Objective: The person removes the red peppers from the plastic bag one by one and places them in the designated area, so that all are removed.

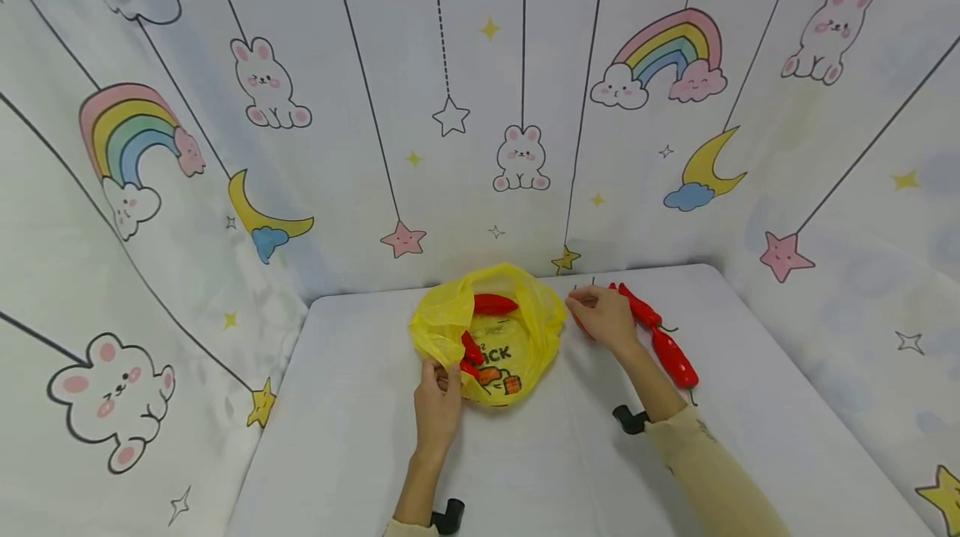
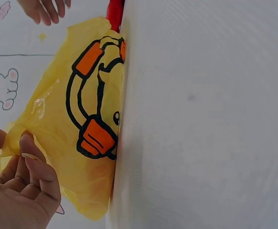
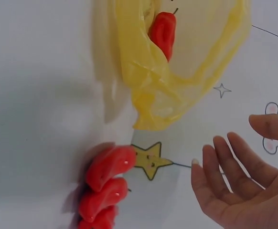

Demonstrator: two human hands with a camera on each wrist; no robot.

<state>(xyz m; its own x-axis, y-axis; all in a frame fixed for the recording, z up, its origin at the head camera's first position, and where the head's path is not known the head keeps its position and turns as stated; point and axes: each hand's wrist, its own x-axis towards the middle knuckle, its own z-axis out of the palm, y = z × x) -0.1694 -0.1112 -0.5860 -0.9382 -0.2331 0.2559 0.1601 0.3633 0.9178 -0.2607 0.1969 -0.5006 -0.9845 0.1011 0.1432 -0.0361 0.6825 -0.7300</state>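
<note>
A yellow plastic bag stands with its mouth held wide, a cartoon print on it. My left hand pinches its near-left rim between thumb and fingers. Inside lie several red chili peppers, one red pepper against the far side. Just right of the bag hovers my right hand, fingers loosely bent, nothing in them. Below it on the table are more red peppers, partly hidden by the hand in the head view.
Farther right, a red pepper lies nearest me on the white table, end to end with another pepper. White cloth walls printed with rabbits, stars and rainbows rise behind and at both sides.
</note>
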